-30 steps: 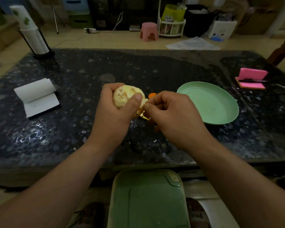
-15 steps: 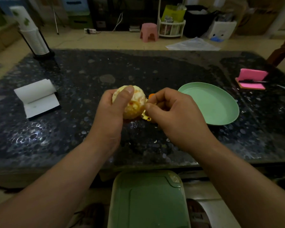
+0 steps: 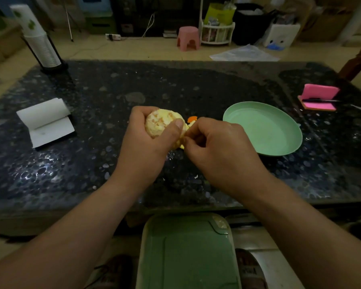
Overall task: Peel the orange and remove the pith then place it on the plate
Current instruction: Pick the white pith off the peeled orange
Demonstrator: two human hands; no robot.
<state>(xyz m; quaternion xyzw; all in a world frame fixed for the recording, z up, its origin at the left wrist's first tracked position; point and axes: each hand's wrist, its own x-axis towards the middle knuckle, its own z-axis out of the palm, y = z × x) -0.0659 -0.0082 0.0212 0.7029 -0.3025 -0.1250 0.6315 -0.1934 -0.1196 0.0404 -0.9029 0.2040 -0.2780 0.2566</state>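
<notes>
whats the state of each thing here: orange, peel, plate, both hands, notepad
orange: mostly peeled, pith on, held above the table
peel: pinched beside the orange
plate: empty, on the table
left hand: grips the orange
right hand: pinches the peel
notepad: open

This looks like a room in a home. A dark speckled stone surface (image 3: 175, 86) stands on a pale tiled floor (image 3: 144, 51). Beyond its far edge are a small pink plastic stool (image 3: 188, 37), a white round rack (image 3: 217, 33) of small goods and a white power strip (image 3: 113, 36). At the far left corner stands a tall stack of paper cups (image 3: 38, 38). Near the right edge lies a light green round plate (image 3: 229, 113).
</notes>
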